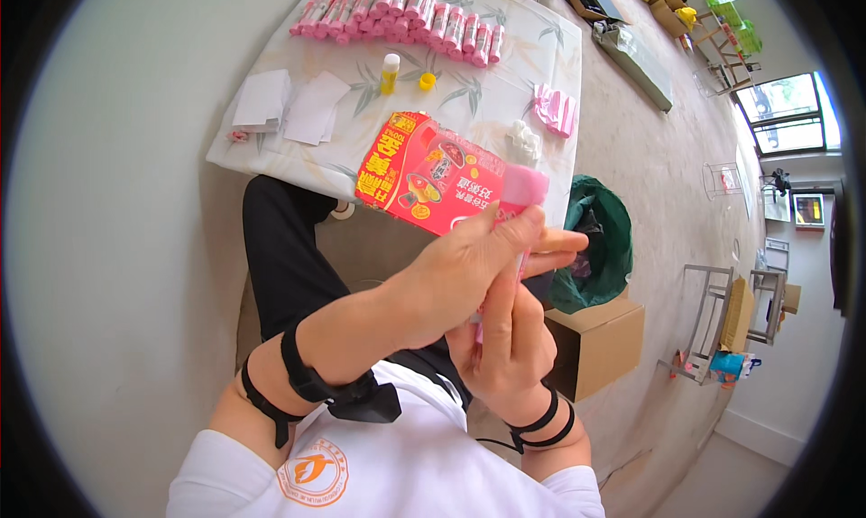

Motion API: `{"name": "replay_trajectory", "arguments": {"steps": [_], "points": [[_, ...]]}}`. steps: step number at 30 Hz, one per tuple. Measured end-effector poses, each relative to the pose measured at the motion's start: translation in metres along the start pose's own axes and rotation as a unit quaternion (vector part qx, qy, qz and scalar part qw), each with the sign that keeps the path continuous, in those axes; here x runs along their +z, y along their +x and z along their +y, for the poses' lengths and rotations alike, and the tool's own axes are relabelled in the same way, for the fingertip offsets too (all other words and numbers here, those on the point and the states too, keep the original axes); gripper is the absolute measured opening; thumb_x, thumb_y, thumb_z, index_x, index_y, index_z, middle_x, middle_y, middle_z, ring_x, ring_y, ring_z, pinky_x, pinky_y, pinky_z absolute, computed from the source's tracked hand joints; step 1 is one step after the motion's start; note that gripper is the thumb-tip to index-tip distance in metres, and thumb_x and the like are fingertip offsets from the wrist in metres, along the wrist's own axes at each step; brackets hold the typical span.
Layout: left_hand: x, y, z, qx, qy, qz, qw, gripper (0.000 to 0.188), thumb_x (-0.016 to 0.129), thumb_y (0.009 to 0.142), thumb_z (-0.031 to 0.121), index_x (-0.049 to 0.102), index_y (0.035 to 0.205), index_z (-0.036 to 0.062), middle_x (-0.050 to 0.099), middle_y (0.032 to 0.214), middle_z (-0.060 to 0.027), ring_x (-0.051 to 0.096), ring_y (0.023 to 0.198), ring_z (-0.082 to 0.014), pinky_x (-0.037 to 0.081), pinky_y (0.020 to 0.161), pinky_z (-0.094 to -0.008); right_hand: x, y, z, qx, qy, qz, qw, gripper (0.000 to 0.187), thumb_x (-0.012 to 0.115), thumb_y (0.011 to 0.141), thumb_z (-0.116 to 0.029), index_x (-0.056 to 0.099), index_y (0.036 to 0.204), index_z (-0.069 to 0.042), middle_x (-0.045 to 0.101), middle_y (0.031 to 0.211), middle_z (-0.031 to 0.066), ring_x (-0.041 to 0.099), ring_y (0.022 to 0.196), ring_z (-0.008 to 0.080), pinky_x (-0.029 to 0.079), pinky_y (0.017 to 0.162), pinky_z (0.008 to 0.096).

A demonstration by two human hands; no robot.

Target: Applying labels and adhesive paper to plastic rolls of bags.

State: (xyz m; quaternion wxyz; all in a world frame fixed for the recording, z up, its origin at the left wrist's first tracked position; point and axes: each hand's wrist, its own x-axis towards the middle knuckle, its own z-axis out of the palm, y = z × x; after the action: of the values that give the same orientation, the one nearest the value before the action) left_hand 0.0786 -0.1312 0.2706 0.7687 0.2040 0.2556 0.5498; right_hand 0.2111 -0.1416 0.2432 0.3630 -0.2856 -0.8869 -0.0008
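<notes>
Both my hands meet around a pink roll (525, 186), its upper end showing above my fingers and a thin strip of it between my palms. My left hand (487, 247) presses over it from the left, with some fingertips stretched past it. From below, my right hand (510, 342) grips the lower part; its fingers point upward. Just beyond, a red printed cardboard piece (424, 175) juts over the table's near edge. A crumpled white thing (523, 144) lies behind the roll. Much of the pink roll is hidden by my hands.
On the patterned tablecloth (487, 112) are several pink rolls (397, 13), a glue bottle (389, 74), its yellow cap (427, 82), white paper slips (316, 108) and folded pink pieces (555, 110). A green bag-lined bin (591, 247) and a cardboard box (600, 347) stand right.
</notes>
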Motion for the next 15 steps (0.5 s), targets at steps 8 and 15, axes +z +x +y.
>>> {"name": "replay_trajectory", "arguments": {"steps": [8, 15], "points": [[-0.014, 0.003, 0.003, -0.053, 0.0, 0.045, 0.998, 0.054, 0.044, 0.1, 0.041, 0.045, 0.126, -0.0067, 0.052, 0.133, -0.0242, 0.048, 0.127, -0.0336, 0.043, 0.103, -0.0408, 0.006, 0.002, 0.002, 0.007, 0.02, -0.028, 0.999, 0.05, 0.074, 0.076, -0.01, 0.06, 0.118, 0.011, 0.064, 0.096, 0.0205, 0.064, 0.071, 0.0234, 0.053, 0.057, 0.0276], [-0.027, 0.014, -0.01, -0.079, -0.008, 0.105, 0.991, 0.059, 0.042, 0.1, 0.046, 0.049, 0.124, -0.0072, 0.055, 0.129, -0.0225, 0.053, 0.122, -0.0318, 0.046, 0.099, -0.0397, 0.018, -0.008, 0.011, 0.019, 0.055, -0.03, 0.998, 0.055, 0.074, 0.074, -0.007, 0.057, 0.125, 0.006, 0.061, 0.089, 0.014, 0.061, 0.065, 0.0206, 0.05, 0.053, 0.0283]]}}
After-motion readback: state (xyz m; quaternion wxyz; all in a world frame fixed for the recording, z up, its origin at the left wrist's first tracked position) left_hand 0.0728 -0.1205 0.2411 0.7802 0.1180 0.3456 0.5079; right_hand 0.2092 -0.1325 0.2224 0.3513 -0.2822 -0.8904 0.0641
